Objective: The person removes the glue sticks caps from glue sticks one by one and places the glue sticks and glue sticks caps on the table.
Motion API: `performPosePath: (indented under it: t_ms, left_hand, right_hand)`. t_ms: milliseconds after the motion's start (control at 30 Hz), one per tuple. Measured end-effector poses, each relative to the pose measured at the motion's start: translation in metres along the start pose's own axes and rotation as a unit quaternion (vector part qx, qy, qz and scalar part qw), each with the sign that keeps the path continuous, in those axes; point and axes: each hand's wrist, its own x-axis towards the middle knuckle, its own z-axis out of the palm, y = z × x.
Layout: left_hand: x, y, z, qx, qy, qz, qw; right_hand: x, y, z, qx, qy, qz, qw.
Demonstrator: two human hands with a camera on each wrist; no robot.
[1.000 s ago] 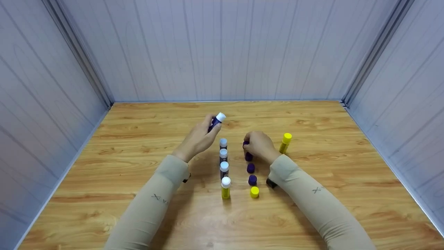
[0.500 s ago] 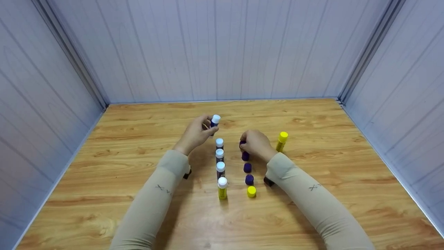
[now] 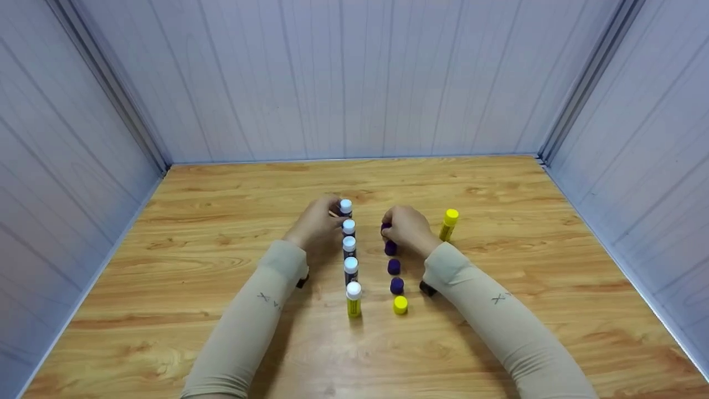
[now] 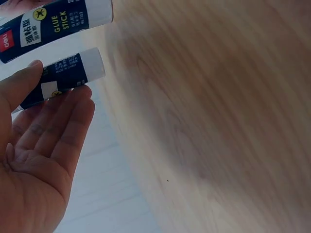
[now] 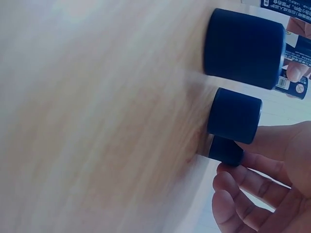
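Note:
A dark blue glue stick (image 3: 346,208) with a white end stands at the far end of a row. My left hand (image 3: 317,221) pinches it between thumb and fingers; the left wrist view shows its label side (image 4: 63,77). Nearer in that row come several more blue glue sticks (image 3: 350,270), then a yellow glue stick (image 3: 354,303) with a white top. To the right runs a row of dark blue caps (image 3: 394,266) ending in a yellow cap (image 3: 400,305). At its far end my right hand (image 3: 411,228) holds a dark blue cap (image 5: 226,150), partly hidden by the hand.
A capped yellow glue stick (image 3: 450,224) stands right of my right hand. All of it is on a wooden table (image 3: 221,233), with pale panel walls (image 3: 354,83) behind and at both sides.
My left hand has lowered the blue glue stick from the air to the row's far end, turning it from tilted to upright. My right hand stays at the far cap.

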Motion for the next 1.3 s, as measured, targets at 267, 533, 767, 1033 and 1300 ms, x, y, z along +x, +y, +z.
performPosePath:
  t_ms: [267,533,767,1033,1300]
  left_hand:
    - [0.001,-0.002,0.004,-0.039,-0.01,-0.022,0.9989]
    - [-0.001,-0.001,0.006,-0.033,-0.011,-0.008,0.9994]
    - [0.0,-0.002,0.006,-0.007,-0.013,0.0,0.9999]
    - [0.001,-0.001,0.007,0.01,-0.012,0.005,0.9999]
    - [0.001,-0.002,0.007,-0.002,-0.01,-0.003,0.9999]
  right_hand:
    - [0.0,-0.001,0.0,-0.002,0.001,0.003,1.0]
    - [0.002,0.0,0.001,-0.016,0.006,-0.002,0.9999]
    - [0.005,0.002,0.002,-0.01,0.001,0.003,0.9999]
    - [0.005,0.001,0.0,-0.016,-0.002,0.003,0.9999]
    - [-0.002,-0.006,-0.009,-0.014,-0.009,0.011,0.9998]
